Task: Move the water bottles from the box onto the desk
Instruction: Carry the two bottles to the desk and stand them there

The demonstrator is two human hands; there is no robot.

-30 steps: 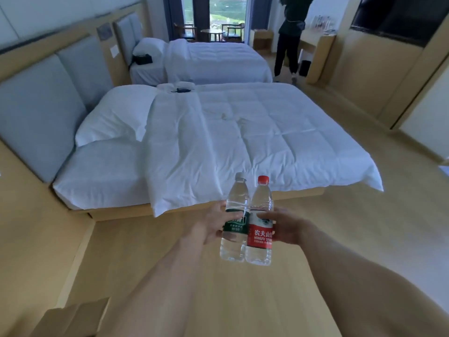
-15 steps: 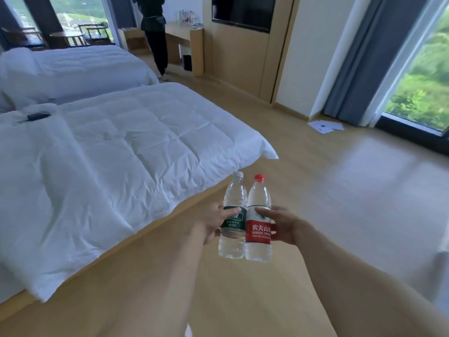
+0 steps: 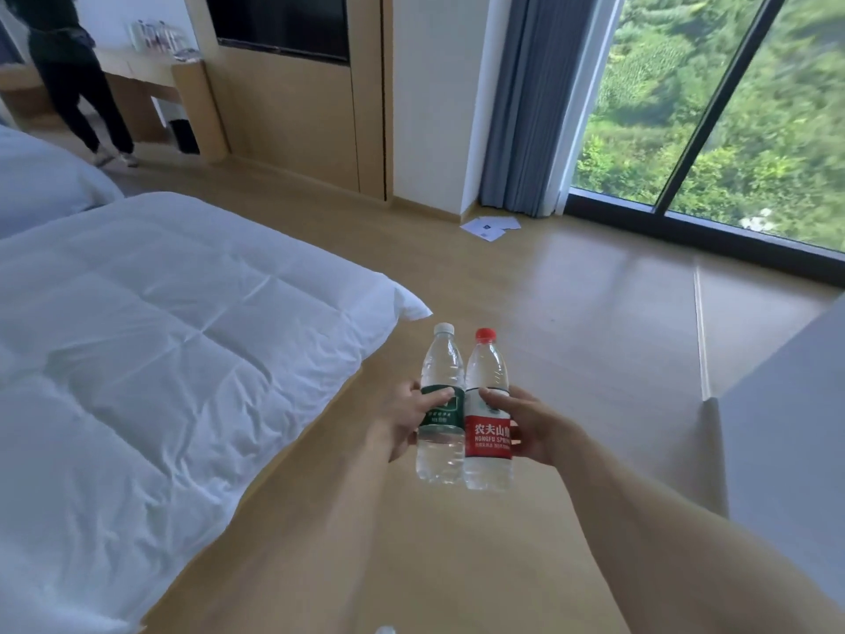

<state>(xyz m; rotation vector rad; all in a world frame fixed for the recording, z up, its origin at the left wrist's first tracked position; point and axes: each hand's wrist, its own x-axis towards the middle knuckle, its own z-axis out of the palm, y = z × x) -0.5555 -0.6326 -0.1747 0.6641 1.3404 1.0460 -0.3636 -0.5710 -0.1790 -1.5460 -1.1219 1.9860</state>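
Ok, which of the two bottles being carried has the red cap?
The red-label water bottle, gripped by the right hand. The green-label water bottle in the left hand has a white cap instead.

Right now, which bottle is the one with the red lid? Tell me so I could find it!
Look past the corner of the white bed to the two hands held out over the wooden floor. They hold two clear water bottles side by side. Yours is in the right hand: the red-capped bottle with a red label, while the white-capped bottle in the left hand has a green label.
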